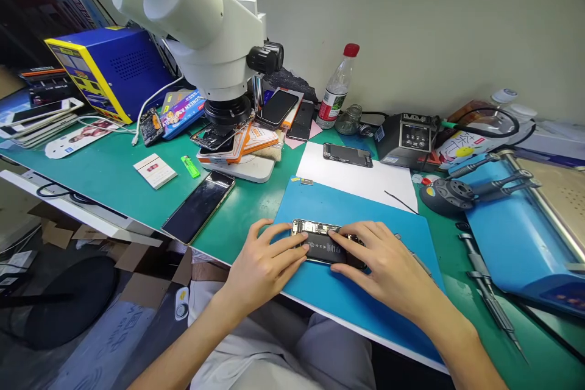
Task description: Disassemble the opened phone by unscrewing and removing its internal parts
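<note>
An opened phone [325, 247] lies crosswise on a blue mat [365, 207], its black battery and the board along its far edge exposed. My left hand [262, 262] holds the phone's left end, fingertips resting over the board and battery. At the right end my right hand [381, 259] grips it, index finger at the far side and thumb by the near edge. My right palm and fingers cover much of that end. Partly hidden behind my right hand, a slim metal tool [418, 262] rests on the mat.
A microscope [201, 24] rises at left above stacked phones and boxes. A dark phone [200, 206] lies left of the mat. Behind it are white paper [311, 161] with a phone screen [348, 155] and a bottle [334, 94]. Screwdrivers [489, 292] and a blue machine [525, 237] stand right.
</note>
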Demonstrator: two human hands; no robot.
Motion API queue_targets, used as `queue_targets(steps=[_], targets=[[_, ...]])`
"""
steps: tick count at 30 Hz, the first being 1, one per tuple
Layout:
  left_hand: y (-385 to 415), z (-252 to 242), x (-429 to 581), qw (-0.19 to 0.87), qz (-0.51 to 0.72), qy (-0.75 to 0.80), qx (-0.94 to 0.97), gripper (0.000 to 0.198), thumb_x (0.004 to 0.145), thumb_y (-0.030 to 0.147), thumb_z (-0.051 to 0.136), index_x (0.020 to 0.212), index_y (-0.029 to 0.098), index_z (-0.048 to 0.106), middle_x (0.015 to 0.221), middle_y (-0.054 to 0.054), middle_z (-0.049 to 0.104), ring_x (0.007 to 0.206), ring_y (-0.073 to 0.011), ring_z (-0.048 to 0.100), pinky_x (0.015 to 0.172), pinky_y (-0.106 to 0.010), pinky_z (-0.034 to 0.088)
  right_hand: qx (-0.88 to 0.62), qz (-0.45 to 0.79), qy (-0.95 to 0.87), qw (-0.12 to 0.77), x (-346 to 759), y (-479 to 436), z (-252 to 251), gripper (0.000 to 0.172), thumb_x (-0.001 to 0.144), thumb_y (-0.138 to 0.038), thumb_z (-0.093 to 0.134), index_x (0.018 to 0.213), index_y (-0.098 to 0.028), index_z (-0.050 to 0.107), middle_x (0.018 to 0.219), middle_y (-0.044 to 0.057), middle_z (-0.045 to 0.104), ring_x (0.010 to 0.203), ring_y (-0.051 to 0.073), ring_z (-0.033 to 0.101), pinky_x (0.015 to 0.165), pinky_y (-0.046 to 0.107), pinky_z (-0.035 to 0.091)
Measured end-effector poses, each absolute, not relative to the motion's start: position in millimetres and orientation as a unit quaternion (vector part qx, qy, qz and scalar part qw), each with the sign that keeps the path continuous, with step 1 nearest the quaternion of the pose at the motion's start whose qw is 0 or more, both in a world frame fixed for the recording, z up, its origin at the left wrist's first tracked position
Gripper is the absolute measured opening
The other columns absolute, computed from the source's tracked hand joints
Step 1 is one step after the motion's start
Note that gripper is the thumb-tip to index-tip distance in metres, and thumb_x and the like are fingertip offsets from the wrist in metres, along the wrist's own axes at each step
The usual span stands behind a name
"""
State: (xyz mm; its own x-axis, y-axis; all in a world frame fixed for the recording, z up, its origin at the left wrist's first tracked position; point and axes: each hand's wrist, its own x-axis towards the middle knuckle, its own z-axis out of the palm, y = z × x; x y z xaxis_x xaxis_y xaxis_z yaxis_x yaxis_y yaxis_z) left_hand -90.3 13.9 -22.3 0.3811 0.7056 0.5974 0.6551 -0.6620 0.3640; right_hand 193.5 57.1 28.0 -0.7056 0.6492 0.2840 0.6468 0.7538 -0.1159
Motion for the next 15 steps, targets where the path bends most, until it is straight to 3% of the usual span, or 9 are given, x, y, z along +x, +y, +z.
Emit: queue_targets(steps=[5, 10, 15], targets=[[13.3, -20.9, -88.7, 0.025, 0.370, 0.411, 0.833, 0.020, 0.113, 0.021, 0.063, 0.123, 0.023, 0.080, 0.136, -0.003, 0.083, 0.124, -0.0273, 0.075, 0.115, -0.050, 0.043, -0.350, 0.001, -0.923, 0.158, 195.7, 58.2, 27.5, 0.047, 0.104, -0.044, 0.073, 0.146, -0.023, 0.071, 0.125, 0.012, 0.078, 0.106, 0.026, 0.071, 0.090, 0.044, 0.061], [14.2, -22.5, -90.0, 0.028, 0.363, 0.411, 0.836, 0.019, 0.114, 0.023, 0.062, 0.121, 0.023, 0.080, 0.136, -0.004, 0.083, 0.127, -0.0285, 0.075, 0.114, -0.051, 0.045, -0.336, -0.010, -0.925, 0.174, 200.5, 56.1, 24.0, 0.030, 0.106, -0.039, 0.070, 0.131, -0.025, 0.079, 0.123, 0.011, 0.080, 0.105, 0.025, 0.073, 0.091, 0.043, 0.060], [16.1, -25.6, -92.7, 0.034, 0.356, 0.404, 0.842, 0.023, 0.116, 0.024, 0.059, 0.127, 0.024, 0.079, 0.137, -0.002, 0.083, 0.130, -0.0272, 0.075, 0.112, -0.048, 0.047, -0.334, -0.027, -0.924, 0.185, 202.5, 50.8, 21.8, 0.027, 0.107, -0.035, 0.068, 0.128, -0.022, 0.079, 0.124, 0.011, 0.080, 0.105, 0.025, 0.072, 0.090, 0.043, 0.058]])
